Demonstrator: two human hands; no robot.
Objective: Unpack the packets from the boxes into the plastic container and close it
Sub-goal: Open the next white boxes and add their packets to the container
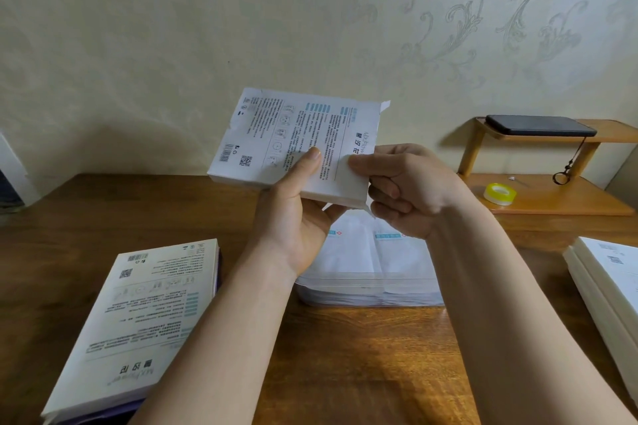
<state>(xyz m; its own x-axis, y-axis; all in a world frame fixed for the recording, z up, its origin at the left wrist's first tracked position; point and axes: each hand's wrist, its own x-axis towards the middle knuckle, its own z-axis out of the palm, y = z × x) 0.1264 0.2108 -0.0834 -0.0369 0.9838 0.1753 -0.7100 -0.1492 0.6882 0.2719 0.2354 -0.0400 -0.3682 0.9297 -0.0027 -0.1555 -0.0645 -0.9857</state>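
Observation:
I hold a flat white printed box [276, 134] up in front of me above the table. My left hand [297, 210] grips its near edge from below, thumb on the printed face. My right hand [407, 186] pinches the box's right end, where a torn flap sticks out. Under my hands a clear plastic container [373, 290] stands open on the wooden table [362, 355], with white packets [379, 252] lying inside it. Another white box [134, 321] lies flat at the near left. A stack of white boxes [607, 290] sits at the right edge.
A small wooden shelf [552, 197] stands at the back right, holding a roll of clear tape [499, 194] below and a black phone [538, 125] with a hanging strap on top. A patterned wall rises directly behind the table.

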